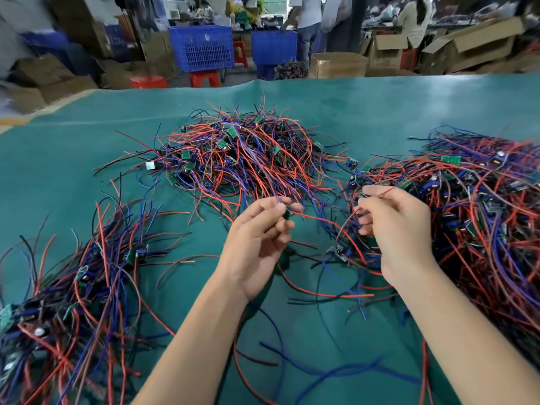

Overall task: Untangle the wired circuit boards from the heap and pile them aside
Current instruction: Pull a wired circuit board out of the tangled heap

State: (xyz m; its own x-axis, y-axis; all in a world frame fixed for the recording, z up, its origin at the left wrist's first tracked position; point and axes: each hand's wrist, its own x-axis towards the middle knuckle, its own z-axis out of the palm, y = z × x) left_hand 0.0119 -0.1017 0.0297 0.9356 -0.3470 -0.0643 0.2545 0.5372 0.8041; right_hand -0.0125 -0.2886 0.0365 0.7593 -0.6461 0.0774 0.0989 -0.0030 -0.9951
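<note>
Two bare forearms reach in from six o'clock. Left hand (257, 238) pinches a small green board (287, 214) by its wires; right hand (397, 229) grips red wires. Three wire heaps lie on the green table (409, 106): twelve o'clock (242, 156), three (482, 214), eight (73, 302). No readable writing.
</note>
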